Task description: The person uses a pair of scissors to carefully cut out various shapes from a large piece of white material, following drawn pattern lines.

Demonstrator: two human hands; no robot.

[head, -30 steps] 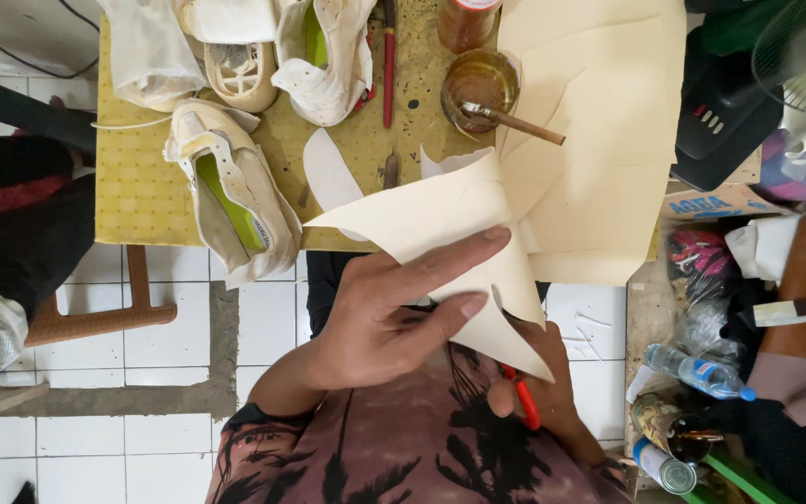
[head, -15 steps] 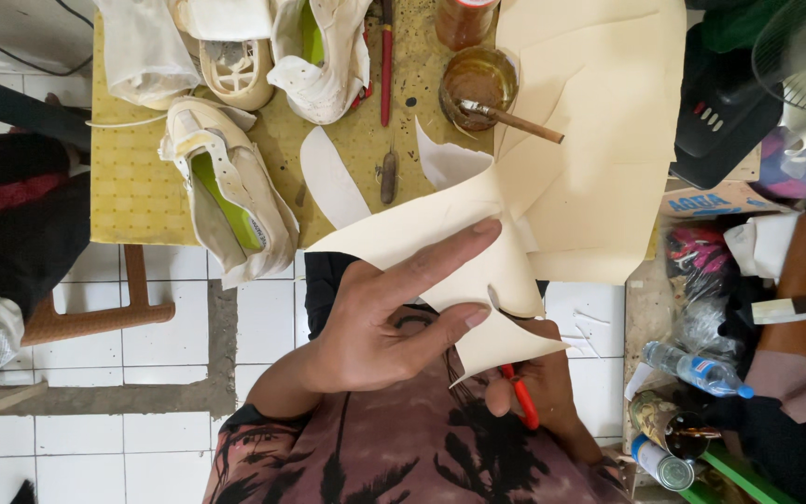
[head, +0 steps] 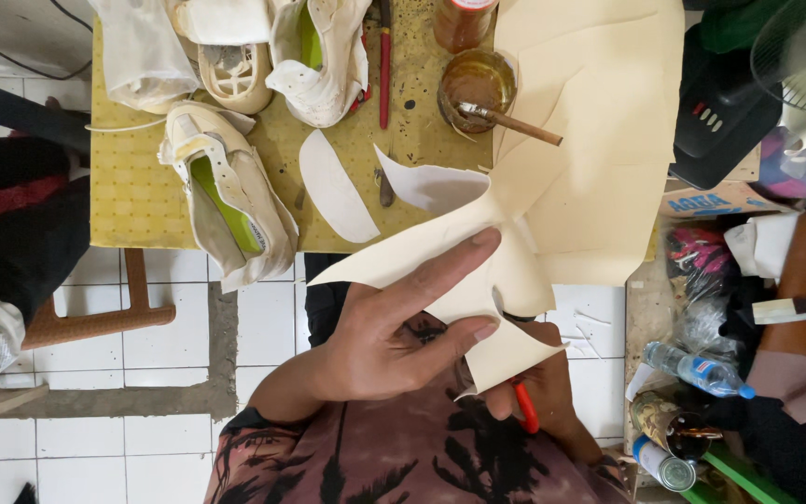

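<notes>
At lower centre of the frame the left hand (head: 394, 341) spreads its fingers, index stretched up-right, thumb pinching the cream sheet (head: 552, 196) that spans centre to upper right, while the right hand (head: 538, 397) beneath it curls around red-handled scissors (head: 525, 407).

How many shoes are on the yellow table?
3, maybe more hidden. One white shoe with a green insole lies at the table's front left edge, one sole-up shoe sits behind it, and one open white shoe rests at the top middle.
</notes>
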